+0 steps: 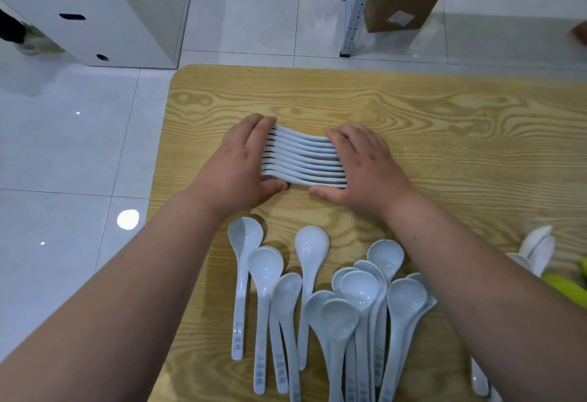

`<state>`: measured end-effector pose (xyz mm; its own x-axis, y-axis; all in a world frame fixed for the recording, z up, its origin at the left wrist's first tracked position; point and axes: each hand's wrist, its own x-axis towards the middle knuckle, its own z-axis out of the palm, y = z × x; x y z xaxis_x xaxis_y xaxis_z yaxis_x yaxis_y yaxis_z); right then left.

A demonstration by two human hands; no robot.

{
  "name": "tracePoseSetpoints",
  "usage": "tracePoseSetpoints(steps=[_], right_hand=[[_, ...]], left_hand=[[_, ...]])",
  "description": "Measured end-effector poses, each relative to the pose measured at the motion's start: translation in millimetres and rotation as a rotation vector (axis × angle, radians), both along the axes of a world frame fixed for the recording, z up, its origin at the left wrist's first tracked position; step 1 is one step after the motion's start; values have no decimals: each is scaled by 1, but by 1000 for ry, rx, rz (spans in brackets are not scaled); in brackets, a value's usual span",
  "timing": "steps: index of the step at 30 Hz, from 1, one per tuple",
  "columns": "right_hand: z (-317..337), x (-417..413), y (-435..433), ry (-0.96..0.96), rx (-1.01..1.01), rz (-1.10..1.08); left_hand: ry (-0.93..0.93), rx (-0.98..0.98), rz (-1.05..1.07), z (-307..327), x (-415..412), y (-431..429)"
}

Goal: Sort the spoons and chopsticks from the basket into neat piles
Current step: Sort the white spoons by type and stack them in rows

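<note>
left hand (241,163) curled round the handle ends of a nested row of white plastic soup spoons (305,160), row held on edge between both hands on the light wood-grain table (444,122), bowl ends clasped by right hand (362,166), loose white spoons (317,290) scattered on the near side of the table

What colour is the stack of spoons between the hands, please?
The stack is white; head view.

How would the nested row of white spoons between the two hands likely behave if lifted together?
The nested row of spoons would likely fan apart if lifted loosely: only the left hand and right hand gripping its ends seem to hold it. Each spoon looks rigid and glossy, so probably slippery. Pushed along the table, it should slide, not roll.
</note>
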<state>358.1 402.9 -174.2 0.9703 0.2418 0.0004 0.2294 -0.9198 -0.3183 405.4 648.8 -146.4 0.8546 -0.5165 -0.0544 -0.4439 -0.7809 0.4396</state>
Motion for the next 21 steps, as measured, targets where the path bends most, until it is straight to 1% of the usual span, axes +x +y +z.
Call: tracePoseSetpoints(steps=[4,7,16,19,21], right_hand=[[-4,-1,2,48,-27,26],[-5,2,4,53,-53,64],[-2,16,7,74,-41,88],[2,13,6,91,-31,63],[4,12,4,100,-42,73]], left_hand=[[1,12,-8,4,-4,-1],[-51,56,-16,4,-6,-5],[-69,83,53,5,-6,-4],[-73,136,42,6,-6,-5],[-108,204,6,7,-7,-5]])
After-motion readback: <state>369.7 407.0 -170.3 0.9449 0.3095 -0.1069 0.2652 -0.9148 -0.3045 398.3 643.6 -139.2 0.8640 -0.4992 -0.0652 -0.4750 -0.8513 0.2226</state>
